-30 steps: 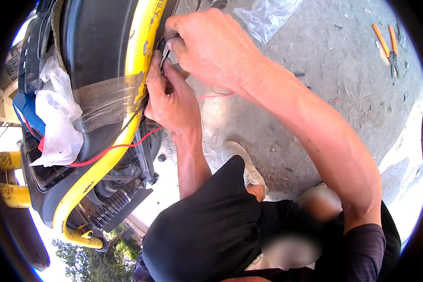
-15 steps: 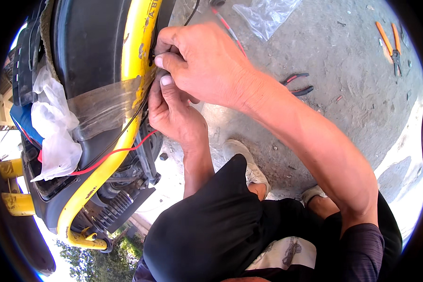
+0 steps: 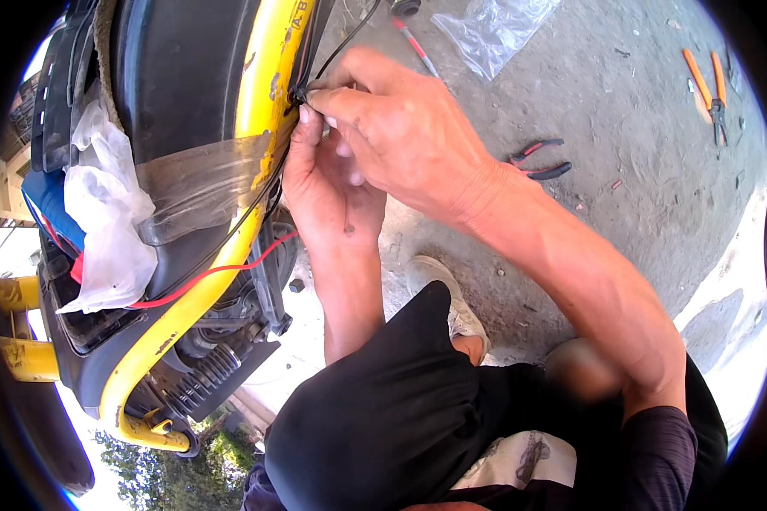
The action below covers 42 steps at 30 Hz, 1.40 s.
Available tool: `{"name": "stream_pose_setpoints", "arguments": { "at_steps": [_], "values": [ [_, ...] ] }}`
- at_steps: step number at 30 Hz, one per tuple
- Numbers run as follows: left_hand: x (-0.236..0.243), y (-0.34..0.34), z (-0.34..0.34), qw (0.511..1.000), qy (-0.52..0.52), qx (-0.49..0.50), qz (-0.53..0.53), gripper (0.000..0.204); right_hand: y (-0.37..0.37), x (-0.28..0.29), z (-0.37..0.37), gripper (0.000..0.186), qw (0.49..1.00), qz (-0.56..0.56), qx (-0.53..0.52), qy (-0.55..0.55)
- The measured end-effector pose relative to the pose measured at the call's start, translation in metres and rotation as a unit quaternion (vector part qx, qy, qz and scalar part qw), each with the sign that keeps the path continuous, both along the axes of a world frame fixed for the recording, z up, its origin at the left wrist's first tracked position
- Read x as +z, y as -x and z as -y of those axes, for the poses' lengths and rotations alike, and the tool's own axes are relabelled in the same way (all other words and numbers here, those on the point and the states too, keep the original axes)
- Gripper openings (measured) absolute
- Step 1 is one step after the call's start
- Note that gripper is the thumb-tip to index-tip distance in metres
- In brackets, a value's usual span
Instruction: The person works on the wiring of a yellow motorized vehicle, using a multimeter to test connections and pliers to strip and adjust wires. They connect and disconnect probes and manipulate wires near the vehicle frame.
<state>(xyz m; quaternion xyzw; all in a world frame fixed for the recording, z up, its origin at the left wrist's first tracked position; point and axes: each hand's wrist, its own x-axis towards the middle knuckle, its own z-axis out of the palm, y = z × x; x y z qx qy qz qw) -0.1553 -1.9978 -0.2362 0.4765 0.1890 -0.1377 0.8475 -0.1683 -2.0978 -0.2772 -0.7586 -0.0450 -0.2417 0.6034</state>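
A thin black wire meets the yellow tube of a vehicle frame in a dark knot or bundle. My right hand pinches the wire at this spot between thumb and forefinger. Just below, my left hand is closed, thumb tip against the same bundle; its other fingers are partly hidden behind the right hand. Clear tape wraps the tube and the black panel beside it. Another dark wire runs down along the tube, and a red wire crosses it lower down.
On the dusty ground lie orange-handled pliers, red-and-black pliers, a clear plastic bag and a red-and-grey pen-like tool. A white plastic bag hangs at the left. A coil spring sits below the frame.
Both hands have shifted slightly, and the fingertips have spread enough to bare the dark bundle at the tube. The view has moved a little, shifting the frame right.
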Motion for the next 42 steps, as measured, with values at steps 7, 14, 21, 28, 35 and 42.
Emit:
{"name": "stream_pose_setpoints", "arguments": {
  "at_steps": [7, 14, 21, 28, 35, 42],
  "values": [
    [0.001, -0.010, -0.022, 0.990, 0.113, -0.088, -0.014, 0.019, -0.016, 0.000, 0.020, 0.012, 0.994, 0.051, 0.086, -0.037],
    [0.001, -0.013, -0.022, 0.992, 0.093, -0.086, -0.024, 0.018, -0.023, 0.017, 0.026, 0.023, 0.888, -0.206, 0.142, -0.385],
    [0.008, -0.009, -0.030, 0.969, 0.164, -0.179, -0.034, 0.019, -0.045, 0.005, 0.021, 0.026, 0.902, -0.170, 0.170, -0.359],
    [-0.001, -0.012, -0.036, 0.975, 0.174, -0.135, -0.030, 0.018, -0.039, 0.018, 0.003, 0.022, 0.887, -0.179, 0.097, -0.415],
    [-0.006, -0.007, -0.043, 0.966, 0.239, -0.098, -0.016, 0.016, -0.044, 0.023, -0.014, 0.023, 0.843, -0.190, 0.049, -0.501],
    [-0.002, -0.004, -0.050, 0.960, 0.263, -0.091, -0.025, 0.016, -0.054, 0.021, -0.020, 0.023, 0.842, -0.177, 0.040, -0.508]
  ]
}}
